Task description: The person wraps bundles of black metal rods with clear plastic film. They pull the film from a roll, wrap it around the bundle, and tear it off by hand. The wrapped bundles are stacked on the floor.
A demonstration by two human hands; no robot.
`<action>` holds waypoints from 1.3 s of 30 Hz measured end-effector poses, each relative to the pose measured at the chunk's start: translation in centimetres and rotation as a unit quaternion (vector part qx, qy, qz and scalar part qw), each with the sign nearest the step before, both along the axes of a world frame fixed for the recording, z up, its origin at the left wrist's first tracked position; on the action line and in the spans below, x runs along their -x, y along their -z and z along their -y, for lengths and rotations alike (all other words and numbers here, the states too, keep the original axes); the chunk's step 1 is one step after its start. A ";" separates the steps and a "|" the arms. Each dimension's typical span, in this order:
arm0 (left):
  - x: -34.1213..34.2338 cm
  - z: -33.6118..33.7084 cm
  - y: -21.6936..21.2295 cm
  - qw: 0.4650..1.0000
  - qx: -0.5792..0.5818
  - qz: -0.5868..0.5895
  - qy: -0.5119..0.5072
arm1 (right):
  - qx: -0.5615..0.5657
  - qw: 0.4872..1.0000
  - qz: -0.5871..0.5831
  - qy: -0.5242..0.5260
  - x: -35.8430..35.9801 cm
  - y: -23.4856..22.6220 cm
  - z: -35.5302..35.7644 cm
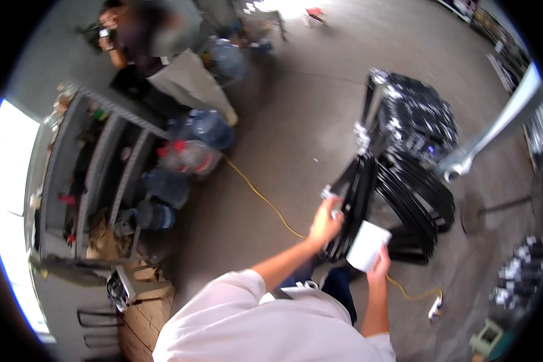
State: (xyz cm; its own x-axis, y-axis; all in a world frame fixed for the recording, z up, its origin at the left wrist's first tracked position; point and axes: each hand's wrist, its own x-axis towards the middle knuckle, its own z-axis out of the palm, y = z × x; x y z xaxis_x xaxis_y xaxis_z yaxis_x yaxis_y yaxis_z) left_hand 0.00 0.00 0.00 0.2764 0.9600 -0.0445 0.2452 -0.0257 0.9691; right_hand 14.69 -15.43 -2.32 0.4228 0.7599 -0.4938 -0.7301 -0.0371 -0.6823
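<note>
My right hand (378, 264) grips a white rectangular piece (367, 246) by its lower right edge; it looks like a stack of paper or a card, but blur hides which. Reaching forward, my left hand (326, 224) is closed at the near left side of a bundle of black curved frames (357, 196). A small shiny bit shows at its fingers, too small to name. More black curved frames (407, 202) fan out to the right. Behind them sits a stack wrapped in glossy black plastic (417, 114).
A metal pole (495, 130) slants in at the right. A yellow cord (256, 192) crosses the floor to a white power strip (435, 308). Large water bottles (210, 128) stand beside grey shelving (105, 154) at left. Another person (143, 39) is at the upper left.
</note>
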 end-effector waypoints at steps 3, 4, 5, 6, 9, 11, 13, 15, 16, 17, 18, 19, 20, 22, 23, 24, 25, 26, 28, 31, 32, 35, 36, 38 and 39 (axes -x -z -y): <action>4.9 -2.7 -11.7 0.966 -0.195 -0.056 0.158 | -0.170 0.985 0.001 -0.005 5.6 -2.2 -8.0; 4.6 0.2 -10.4 0.959 -0.193 -0.023 0.205 | -0.152 0.987 0.037 -0.029 5.4 -3.6 -6.2; 3.6 3.6 -11.3 0.958 -0.147 -0.017 0.244 | -0.122 0.988 0.085 -0.045 4.5 -5.4 -4.0; 2.7 5.3 -11.3 0.958 -0.201 -0.015 0.203 | -0.126 0.990 0.036 -0.051 4.2 -6.6 -3.4; 1.3 6.7 -11.6 0.979 -0.164 -0.009 0.119 | -0.143 0.988 -0.007 -0.064 4.3 -10.6 -2.7; 2.0 5.9 -12.9 0.988 0.002 0.090 0.124 | -0.209 0.967 0.034 -0.139 3.2 -10.8 -3.0; 2.7 4.9 -12.6 0.952 0.085 0.254 0.151 | -0.206 0.960 0.044 -0.186 2.6 -11.5 -3.0; 3.1 5.0 -13.1 0.926 0.132 0.301 0.185 | -0.222 0.948 0.015 -0.228 2.3 -11.0 -3.1; 2.8 5.5 -13.3 0.938 0.106 0.277 0.177 | -0.188 0.961 -0.001 -0.204 2.9 -11.0 -3.0; 2.4 6.0 -13.4 0.949 0.080 0.252 0.171 | -0.208 0.958 -0.061 -0.185 3.0 -11.4 -3.2; 1.8 6.0 -12.9 0.961 0.014 0.219 0.167 | -0.216 0.956 -0.092 -0.174 2.8 -10.9 -3.4; 1.5 6.1 -13.0 0.974 -0.040 0.153 0.163 | -0.210 0.958 -0.117 -0.158 2.4 -10.1 -2.9; 1.7 5.4 -12.7 0.977 -0.107 0.097 0.158 | -0.207 0.962 -0.115 -0.139 2.5 -9.8 -3.1; 1.2 5.3 -13.4 0.983 -0.008 0.155 0.101 | -0.174 0.960 -0.188 -0.118 2.3 -10.2 -3.2; 1.1 5.3 -13.8 0.984 -0.012 0.157 0.081 | -0.170 0.953 -0.217 -0.122 2.3 -11.9 -3.5; 0.9 5.5 -14.5 0.986 -0.015 0.158 0.051 | -0.188 0.949 -0.213 -0.134 2.1 -12.9 -3.5; 1.0 5.4 -14.2 0.991 -0.053 0.120 0.027 | -0.188 0.950 -0.205 -0.145 2.0 -13.3 -3.6; 0.9 5.5 -14.8 0.989 -0.091 0.111 0.023 | -0.201 0.952 -0.178 -0.149 2.2 -14.3 -3.9; 1.0 6.0 -14.8 0.989 -0.092 0.110 0.028 | -0.226 0.952 -0.111 -0.173 2.0 -15.8 -3.9; 0.4 7.1 -16.3 0.990 -0.088 0.103 0.033 | -0.238 0.949 -0.072 -0.192 1.3 -15.4 -3.7; 0.3 7.3 -16.6 0.991 -0.088 0.101 0.032 | -0.236 0.951 -0.057 -0.189 1.1 -15.6 -3.5; 0.4 7.3 -16.9 0.974 -0.019 0.223 0.035 | -0.237 0.953 -0.018 -0.188 1.1 -15.7 -3.2; 0.4 7.3 -17.0 0.966 0.020 0.257 0.015 | -0.236 0.953 -0.006 -0.189 1.1 -15.6 -3.1; 0.5 6.9 -16.4 0.962 0.018 0.270 0.023 | -0.234 0.953 0.000 -0.194 1.2 -15.1 -3.1; 0.5 6.7 -16.0 0.961 0.022 0.276 0.026 | -0.227 0.954 0.000 -0.195 1.4 -14.6 -2.8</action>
